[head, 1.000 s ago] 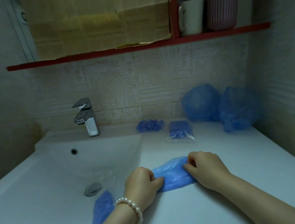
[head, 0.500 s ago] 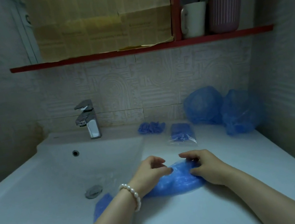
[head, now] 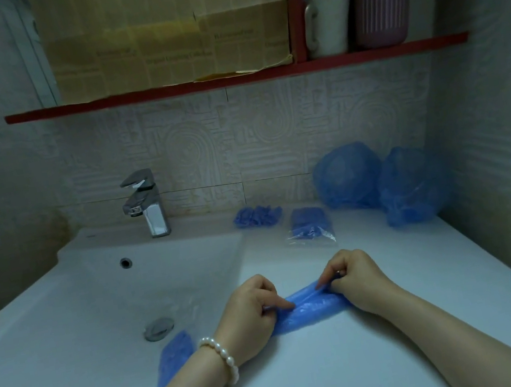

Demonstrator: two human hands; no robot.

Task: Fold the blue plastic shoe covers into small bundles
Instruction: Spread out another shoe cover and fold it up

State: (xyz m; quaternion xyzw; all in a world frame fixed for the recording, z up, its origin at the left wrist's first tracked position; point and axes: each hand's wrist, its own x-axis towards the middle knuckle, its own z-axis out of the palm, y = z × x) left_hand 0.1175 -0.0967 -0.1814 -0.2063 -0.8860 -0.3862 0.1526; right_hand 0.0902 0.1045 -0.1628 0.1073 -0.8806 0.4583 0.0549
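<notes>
A blue plastic shoe cover (head: 307, 311) lies stretched into a narrow band on the white counter (head: 406, 320) right of the basin. My left hand (head: 251, 313) grips its left end with curled fingers, the forefinger laid along the plastic. My right hand (head: 354, 278) pinches its right end. Another blue shoe cover (head: 174, 357) lies inside the sink basin, partly hidden behind my left wrist. A crumpled blue bundle (head: 258, 216) sits at the back of the counter, and two puffed-up blue shoe covers (head: 378, 182) stand in the back right corner.
A clear packet of blue covers (head: 311, 227) lies behind my hands. The white sink basin (head: 96, 306) with drain and chrome tap (head: 147, 205) fills the left. A red shelf (head: 237, 77) above carries a white mug and pink cup. A tiled wall closes the right side.
Half a second ago my fingers were loosely spread over the wider, bunched cover. Both hands have now closed on its ends and pulled it into a narrower, longer band.
</notes>
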